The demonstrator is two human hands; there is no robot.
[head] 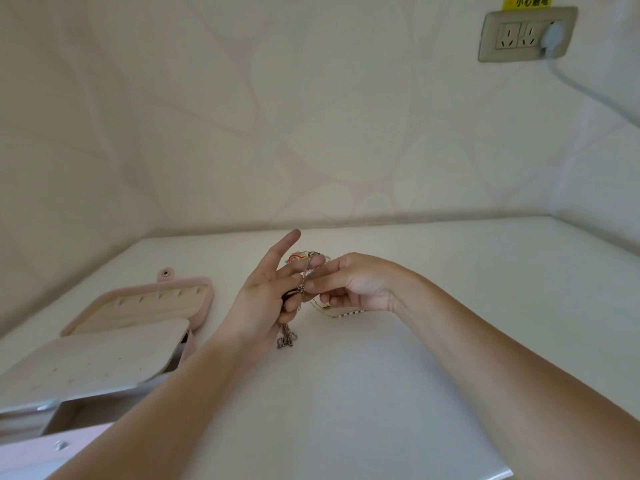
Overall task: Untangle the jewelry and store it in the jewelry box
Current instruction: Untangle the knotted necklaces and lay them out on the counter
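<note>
Pale wallpaper with faint leaf shapes is seen behind a smooth white bench (381,375). A beige wall socket (526,34) with a white plug in it is fixed high up on the right. On the left of the bench a flat pink jewelry box (138,306) is laid open, and small slots are shown in its cream lining.

A tangled bunch of thin metal chains (304,282) is held up over the middle of the bench, between the two hands. It is gripped by the left hand (266,299): the pointer finger is stuck out straight, and the other fingers are curled round the chains. A loose brown chain end (285,337) is seen hanging under that hand. One strand is pinched by the thumb and a finger of the right hand (356,285), whose wrist is bent in toward the left hand. A thin chain with pale beads (346,314) seems to be trailed from the bunch onto the bench.

The untangling looks only partly done, and nothing can be seen stored in the box. For this step to be done well, the knot should be held loosely, not pulled tight. One strand should be followed and eased out slowly. Hard tugs should be avoided, since thin links may be snapped.
</note>
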